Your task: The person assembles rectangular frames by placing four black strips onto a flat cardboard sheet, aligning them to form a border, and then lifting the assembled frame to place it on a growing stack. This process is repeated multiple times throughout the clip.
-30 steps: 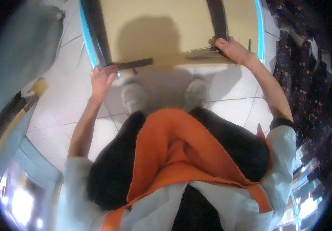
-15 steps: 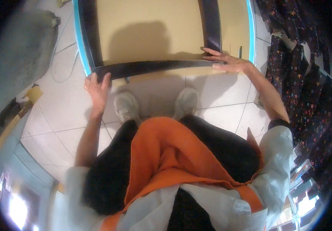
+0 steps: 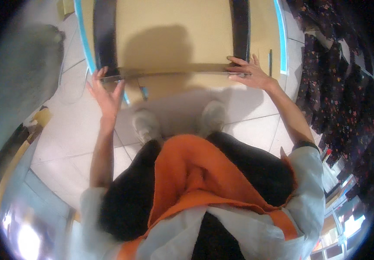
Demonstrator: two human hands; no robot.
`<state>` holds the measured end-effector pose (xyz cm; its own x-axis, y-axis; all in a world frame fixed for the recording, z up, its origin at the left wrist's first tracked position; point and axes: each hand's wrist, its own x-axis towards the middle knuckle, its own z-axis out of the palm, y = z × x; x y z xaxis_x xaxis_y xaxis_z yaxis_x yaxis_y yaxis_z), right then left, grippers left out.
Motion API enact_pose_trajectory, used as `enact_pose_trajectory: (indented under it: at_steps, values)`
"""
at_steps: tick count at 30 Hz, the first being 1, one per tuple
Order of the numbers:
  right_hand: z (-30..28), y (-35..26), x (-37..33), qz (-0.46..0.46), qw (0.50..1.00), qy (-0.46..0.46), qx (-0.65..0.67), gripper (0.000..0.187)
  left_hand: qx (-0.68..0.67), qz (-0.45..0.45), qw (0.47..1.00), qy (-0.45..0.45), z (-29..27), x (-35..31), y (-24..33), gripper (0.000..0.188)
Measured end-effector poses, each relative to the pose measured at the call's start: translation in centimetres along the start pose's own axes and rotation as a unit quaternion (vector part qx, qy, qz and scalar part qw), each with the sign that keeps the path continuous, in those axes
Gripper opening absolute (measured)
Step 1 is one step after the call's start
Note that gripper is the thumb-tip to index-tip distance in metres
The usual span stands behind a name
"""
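A long, thin dark strip [image 3: 174, 73] spans the near part of a tan board [image 3: 161, 26], seen almost edge-on. At its left end, my left hand [image 3: 107, 95] grips it between the thumb and fingers. My right hand [image 3: 258, 77] has its right end between thumb and fingers, over the lower end of a dark band [image 3: 241, 30] on the board. Another dark band [image 3: 104, 34] runs up the board's left side, above my left hand. Light blue edging [image 3: 83, 28] borders the board. A slim dark stick [image 3: 270, 63] lies right of my right hand.
My shoes [image 3: 147, 123] stand on pale floor tiles [image 3: 70, 147] near the board. Dark floral fabric [image 3: 339, 95] fills the right side. A grey-green rounded object [image 3: 26, 73] is at the left, with a yellow-edged piece [image 3: 41, 116] below it.
The strip has turned from showing its broad dark face to nearly edge-on. Both hands keep hold of its ends; the right hand has shifted slightly left. The board's near edge shows more.
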<state>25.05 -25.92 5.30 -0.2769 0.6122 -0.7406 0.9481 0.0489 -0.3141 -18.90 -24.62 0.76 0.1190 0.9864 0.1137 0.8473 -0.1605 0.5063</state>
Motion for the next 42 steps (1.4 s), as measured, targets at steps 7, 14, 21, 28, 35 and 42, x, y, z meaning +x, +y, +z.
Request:
enact_pose_trajectory:
  at_steps: [7, 14, 21, 28, 35, 42]
  values:
    - [1.1, 1.1, 0.3, 0.029, 0.964, 0.056, 0.260, 0.080, 0.072, 0.028, 0.994, -0.074, -1.0, 2.8, -1.5, 0.039]
    - [4.0, 0.1, 1.2, 0.196, 0.827, 0.241, 0.469, 0.064, -0.156, -0.170, 0.973, -0.007, 0.2, 2.4, 1.3, 0.069]
    - [4.7, -1.3, 1.9, 0.046, 0.848, 0.431, 0.305, 0.049, 0.099, -0.059, 0.991, 0.062, 0.9, 2.5, 2.7, 0.080]
    - [4.8, -1.7, 2.5, 0.034, 0.818, 0.435, 0.375, 0.072, 0.190, -0.050, 0.980, 0.010, 1.8, 2.6, 3.5, 0.059]
    - [4.9, -1.7, 2.8, 0.053, 0.873, 0.468, 0.126, 0.069, 0.194, -0.009, 0.981, 0.013, 2.0, 2.1, 3.2, 0.047]
    - [5.1, -1.1, 3.7, 0.050, 0.869, 0.475, 0.132, 0.069, 0.183, -0.032, 0.983, -0.003, 1.3, 2.2, 3.7, 0.046]
